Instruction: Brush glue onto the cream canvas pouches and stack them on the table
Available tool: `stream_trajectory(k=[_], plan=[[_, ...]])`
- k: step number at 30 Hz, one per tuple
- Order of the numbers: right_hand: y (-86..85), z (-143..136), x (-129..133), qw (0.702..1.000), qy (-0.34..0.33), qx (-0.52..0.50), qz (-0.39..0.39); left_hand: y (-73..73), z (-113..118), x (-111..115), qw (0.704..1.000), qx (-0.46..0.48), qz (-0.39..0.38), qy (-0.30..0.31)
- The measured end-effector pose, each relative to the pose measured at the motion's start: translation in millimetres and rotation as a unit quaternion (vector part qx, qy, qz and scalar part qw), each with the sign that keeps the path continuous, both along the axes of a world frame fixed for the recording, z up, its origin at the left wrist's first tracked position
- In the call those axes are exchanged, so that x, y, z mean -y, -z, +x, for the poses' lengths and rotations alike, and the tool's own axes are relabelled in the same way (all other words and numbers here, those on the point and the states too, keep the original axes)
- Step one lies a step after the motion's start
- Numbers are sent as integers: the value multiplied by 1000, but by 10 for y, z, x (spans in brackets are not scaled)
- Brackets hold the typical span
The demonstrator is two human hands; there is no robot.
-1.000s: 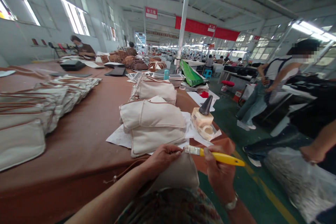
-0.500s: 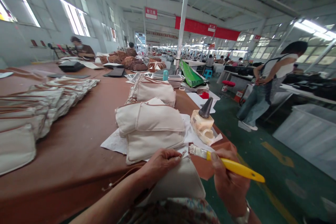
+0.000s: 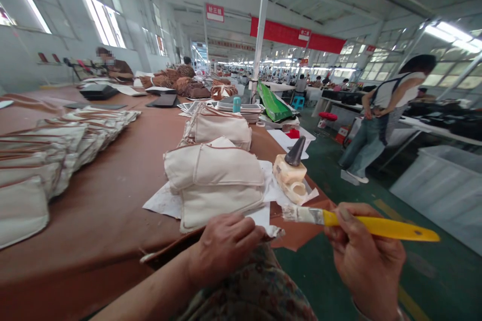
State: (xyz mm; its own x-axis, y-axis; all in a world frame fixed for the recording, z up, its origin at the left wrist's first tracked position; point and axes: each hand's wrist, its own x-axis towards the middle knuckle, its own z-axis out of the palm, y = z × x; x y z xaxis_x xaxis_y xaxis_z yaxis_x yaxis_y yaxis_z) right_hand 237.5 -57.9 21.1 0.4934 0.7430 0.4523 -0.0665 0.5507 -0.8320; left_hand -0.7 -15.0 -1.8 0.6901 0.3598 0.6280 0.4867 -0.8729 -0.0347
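My right hand [image 3: 365, 251] grips a yellow-handled brush [image 3: 380, 226], its pale, coated bristles pointing left over the table's edge. Fingers curled, my left hand [image 3: 229, 241] holds a fabric piece [image 3: 274, 232] with a brown strip at the near edge of the table; most of the piece is hidden under the hand. Just beyond lies a stack of cream fabric pouches [image 3: 222, 203] on white paper [image 3: 161, 201]. A stained cream container [image 3: 289, 173] with a dark cone [image 3: 295, 151] on top stands right of the stack, close to the bristles.
Layered cream pieces [image 3: 71, 145] cover the left of the brown tabletop [image 3: 128, 180]. Another cream stack [image 3: 222, 128], a teal bottle [image 3: 236, 105] and a green package [image 3: 273, 103] are farther back. A person [image 3: 391, 105] stands at the right, beyond the aisle, near a grey bin [image 3: 437, 180].
My right hand and the brush have moved right, away from my left hand. My left hand has turned over the fabric piece, whose cream panel no longer shows below it.
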Motion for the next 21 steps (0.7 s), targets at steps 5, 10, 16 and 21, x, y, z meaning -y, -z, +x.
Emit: stream_trajectory(k=[5,10,16,21], plan=[[-109,-63,73,995,-36,98,4,-108,4,43,994,-76,74,11],[-156,27,185,951,-104,292,-11,-20,38,31,998,-48,36,-25],[-229,3,223,960,-16,275,41,5,76,17,999,-28,8,-30],[-150,14,227,931,-114,347,-4,38,-11,-19,997,-46,-21,-53]])
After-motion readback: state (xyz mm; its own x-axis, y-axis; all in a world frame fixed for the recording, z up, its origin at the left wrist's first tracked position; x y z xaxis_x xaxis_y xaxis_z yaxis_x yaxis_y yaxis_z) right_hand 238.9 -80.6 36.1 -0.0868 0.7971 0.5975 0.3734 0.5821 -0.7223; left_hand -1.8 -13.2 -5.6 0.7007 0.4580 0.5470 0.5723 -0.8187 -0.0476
